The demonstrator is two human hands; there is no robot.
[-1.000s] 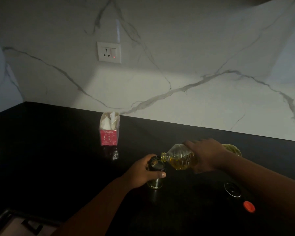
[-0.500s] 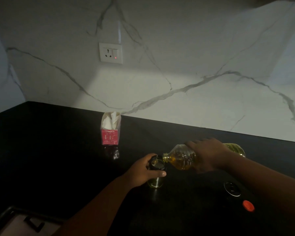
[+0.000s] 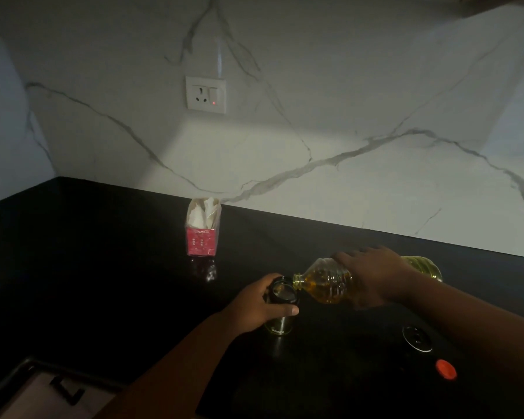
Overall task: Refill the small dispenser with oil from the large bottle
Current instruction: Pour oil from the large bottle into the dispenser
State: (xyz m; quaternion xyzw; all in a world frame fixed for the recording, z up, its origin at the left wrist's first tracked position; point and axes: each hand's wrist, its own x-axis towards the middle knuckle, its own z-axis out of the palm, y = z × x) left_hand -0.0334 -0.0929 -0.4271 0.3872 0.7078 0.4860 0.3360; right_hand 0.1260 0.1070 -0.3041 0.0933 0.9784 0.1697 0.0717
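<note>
The small dark glass dispenser (image 3: 280,322) stands upright on the black counter (image 3: 118,282), its top open. My left hand (image 3: 256,303) is wrapped around its upper part. My right hand (image 3: 372,275) grips the large clear bottle (image 3: 324,281) of yellow oil, which lies tipped almost flat with its open mouth right at the dispenser's rim. The oil reaches the bottle's neck. A pouring stream is too dim to make out.
A round dark dispenser lid (image 3: 417,338) and a red bottle cap (image 3: 446,369) lie on the counter at the right. A red and white carton (image 3: 202,229) stands behind left. A stove edge (image 3: 64,388) shows at the bottom left. A wall socket (image 3: 205,94) sits on the marble backsplash.
The bottle and both hands hold nearly the same pose. The view has shifted slightly, and the bottle's mouth stays at the dispenser's rim.
</note>
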